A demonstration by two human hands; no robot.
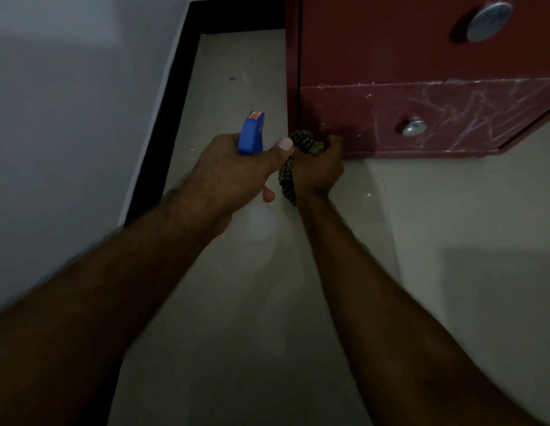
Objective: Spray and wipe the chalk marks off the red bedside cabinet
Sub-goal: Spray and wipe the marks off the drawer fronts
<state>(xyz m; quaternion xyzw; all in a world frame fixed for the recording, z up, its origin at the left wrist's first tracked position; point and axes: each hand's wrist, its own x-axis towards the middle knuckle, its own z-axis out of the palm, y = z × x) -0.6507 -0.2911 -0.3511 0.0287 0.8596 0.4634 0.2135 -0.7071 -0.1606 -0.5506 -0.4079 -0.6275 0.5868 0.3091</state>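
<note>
The red bedside cabinet (421, 63) stands at the upper right with two drawers, each with a round metal knob. White chalk marks (470, 112) cover the lower drawer front. My left hand (233, 170) grips a spray bottle by its blue trigger head (251, 133); the pale bottle body (258, 222) hangs below the hand. My right hand (320, 164) holds a bunched striped cloth (301, 149) against the lower drawer's bottom left corner, left of the knob (414, 127).
A pale tiled floor (452, 241) lies under the cabinet. A white wall (68, 118) with a black skirting board (172, 103) runs along the left, leaving a narrow floor strip beside the cabinet.
</note>
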